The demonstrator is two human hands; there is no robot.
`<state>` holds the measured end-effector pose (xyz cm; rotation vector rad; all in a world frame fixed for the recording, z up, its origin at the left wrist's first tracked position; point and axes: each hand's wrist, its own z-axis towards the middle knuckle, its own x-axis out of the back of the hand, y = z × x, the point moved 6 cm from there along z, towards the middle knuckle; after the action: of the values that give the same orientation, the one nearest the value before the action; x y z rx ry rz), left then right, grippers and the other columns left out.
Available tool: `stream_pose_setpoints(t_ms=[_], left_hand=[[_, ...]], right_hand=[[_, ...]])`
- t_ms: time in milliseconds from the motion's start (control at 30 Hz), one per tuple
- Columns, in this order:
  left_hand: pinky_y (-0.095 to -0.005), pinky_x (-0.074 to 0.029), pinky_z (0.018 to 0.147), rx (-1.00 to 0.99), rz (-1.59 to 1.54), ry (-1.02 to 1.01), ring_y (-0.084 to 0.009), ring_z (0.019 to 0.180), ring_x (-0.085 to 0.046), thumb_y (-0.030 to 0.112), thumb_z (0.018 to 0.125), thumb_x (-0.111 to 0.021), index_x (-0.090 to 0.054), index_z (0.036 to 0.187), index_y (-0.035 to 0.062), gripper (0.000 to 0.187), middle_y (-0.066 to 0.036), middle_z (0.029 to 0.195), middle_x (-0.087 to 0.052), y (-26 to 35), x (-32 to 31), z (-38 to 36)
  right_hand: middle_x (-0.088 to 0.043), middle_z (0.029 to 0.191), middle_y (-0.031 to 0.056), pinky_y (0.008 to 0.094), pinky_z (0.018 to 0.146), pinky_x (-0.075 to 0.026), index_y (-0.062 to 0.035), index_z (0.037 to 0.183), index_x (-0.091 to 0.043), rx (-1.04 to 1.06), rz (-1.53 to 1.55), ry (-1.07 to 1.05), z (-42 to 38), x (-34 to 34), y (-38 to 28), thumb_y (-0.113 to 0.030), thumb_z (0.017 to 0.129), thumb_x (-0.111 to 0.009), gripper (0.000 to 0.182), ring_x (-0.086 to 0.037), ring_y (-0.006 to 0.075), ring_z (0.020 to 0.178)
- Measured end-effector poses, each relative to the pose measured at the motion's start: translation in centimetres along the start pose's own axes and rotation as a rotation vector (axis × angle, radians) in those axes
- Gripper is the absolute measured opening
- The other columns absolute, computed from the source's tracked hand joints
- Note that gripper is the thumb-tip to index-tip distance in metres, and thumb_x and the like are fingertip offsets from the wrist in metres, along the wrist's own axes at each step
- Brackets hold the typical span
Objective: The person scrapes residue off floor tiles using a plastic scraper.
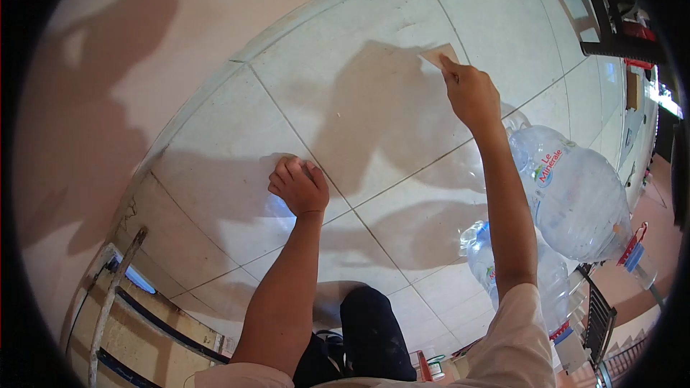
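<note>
My right hand (pixel 474 97) reaches out over the white floor tiles (pixel 503 14). It pinches a thin, flat, beige piece (pixel 440 55) with straight edges, like a bit of card. One finger lies along this piece, which is close over the tiles. Nearer to me, my left hand (pixel 298 185) is closed with its fingers curled under, low over a tile beside a grout line. What those fingers hold, if anything, is hidden. Shadows of both arms fall across the floor.
Large clear plastic water bottles (pixel 575 190) lie at the right, right by my right forearm. A pinkish wall (pixel 93 100) rises along the left. At the lower left stands a metal-framed rack (pixel 108 309). Dark furniture (pixel 611 11) is at the upper right.
</note>
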<state>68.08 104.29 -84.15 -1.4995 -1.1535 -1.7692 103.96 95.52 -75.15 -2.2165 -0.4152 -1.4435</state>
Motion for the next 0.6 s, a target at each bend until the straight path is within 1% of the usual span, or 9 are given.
stream_pose_setpoints(t_ms=[100,167,233,300,333,400,467,567,600], left_hand=[[-0.0489,-0.033,0.088,0.040,-0.040,-0.076,-0.0344,0.106,-0.044,0.022,0.090,-0.054,-0.051,0.108,0.0091,0.023,-0.013,0.121,-0.050,0.0,0.1,0.1],[-0.0488,-0.033,0.088,0.022,-0.027,-0.044,-0.0345,0.105,-0.044,0.023,0.089,-0.055,-0.051,0.108,0.0090,0.023,-0.013,0.121,-0.051,0.0,-0.1,0.2],[-0.0488,-0.033,0.088,0.000,-0.013,-0.025,-0.0346,0.105,-0.044,0.023,0.089,-0.055,-0.051,0.108,0.0089,0.023,-0.013,0.120,-0.051,-0.1,0.0,-0.1],[-0.0487,-0.033,0.088,0.017,-0.007,-0.058,-0.0347,0.104,-0.044,0.024,0.089,-0.055,-0.052,0.107,0.0088,0.024,-0.013,0.120,-0.052,-0.2,-0.2,0.0],[-0.0487,-0.033,0.088,0.013,-0.008,-0.055,-0.0347,0.104,-0.044,0.024,0.089,-0.055,-0.052,0.107,0.0088,0.024,-0.013,0.120,-0.052,-0.1,-0.3,0.1],[-0.0483,-0.033,0.088,0.002,-0.007,-0.002,-0.0344,0.105,-0.045,0.024,0.087,-0.056,-0.053,0.106,0.0084,0.024,-0.012,0.119,-0.052,0.0,0.1,0.0],[-0.0482,-0.033,0.088,0.014,-0.010,-0.018,-0.0345,0.105,-0.045,0.024,0.087,-0.056,-0.053,0.105,0.0080,0.024,-0.013,0.119,-0.052,0.1,0.1,0.0],[-0.0480,-0.033,0.089,0.020,-0.007,-0.024,-0.0346,0.105,-0.044,0.023,0.085,-0.056,-0.054,0.102,0.0070,0.024,-0.013,0.118,-0.053,0.2,0.2,-0.1],[-0.0483,-0.033,0.089,0.023,-0.010,-0.025,-0.0348,0.105,-0.044,0.023,0.085,-0.056,-0.054,0.103,0.0073,0.023,-0.013,0.118,-0.052,0.2,0.1,-0.1]], right_hand=[[-0.071,0.095,0.0181,0.0477,0.080,-0.054,-0.0202,0.120,-0.072,0.081,0.007,0.069,2.4,-1.3,-1.3,-0.028,0.098,-0.054,0.029,-0.068,0.0391,0.091],[-0.071,0.095,0.0186,0.0468,0.079,-0.054,-0.0220,0.122,-0.071,0.075,-0.006,0.081,6.0,-2.2,-3.2,-0.029,0.099,-0.055,0.029,-0.067,0.0393,0.090],[-0.071,0.095,0.0190,0.0459,0.078,-0.053,-0.0239,0.125,-0.070,0.060,-0.021,0.086,6.5,-2.2,-3.8,-0.030,0.099,-0.055,0.030,-0.067,0.0395,0.088],[-0.071,0.095,0.0194,0.0485,0.080,-0.054,-0.0211,0.121,-0.071,0.126,0.040,0.137,5.5,-1.2,-3.8,-0.031,0.099,-0.053,0.030,-0.067,0.0395,0.091],[-0.070,0.091,0.0208,0.0493,0.078,-0.053,-0.0236,0.123,-0.070,0.107,0.035,0.120,4.1,-1.0,-2.9,-0.034,0.099,-0.053,0.031,-0.067,0.0410,0.087],[-0.070,0.086,0.0210,0.0506,0.076,-0.053,-0.0255,0.125,-0.069,0.059,0.023,0.049,-0.4,-1.3,-0.8,-0.035,0.099,-0.054,0.031,-0.067,0.0420,0.083],[-0.070,0.084,0.0199,0.0520,0.074,-0.052,-0.0255,0.127,-0.068,0.002,0.033,-0.063,-5.1,-2.7,1.6,-0.033,0.099,-0.056,0.032,-0.067,0.0418,0.081],[-0.070,0.084,0.0199,0.0515,0.073,-0.052,-0.0248,0.128,-0.068,-0.066,0.093,-0.095,-7.2,-3.8,1.2,-0.031,0.098,-0.058,0.032,-0.067,0.0416,0.081],[-0.070,0.086,0.0203,0.0506,0.075,-0.053,-0.0247,0.128,-0.068,-0.040,0.071,-0.097,-6.1,-3.4,0.0,-0.030,0.097,-0.059,0.033,-0.067,0.0410,0.082]])
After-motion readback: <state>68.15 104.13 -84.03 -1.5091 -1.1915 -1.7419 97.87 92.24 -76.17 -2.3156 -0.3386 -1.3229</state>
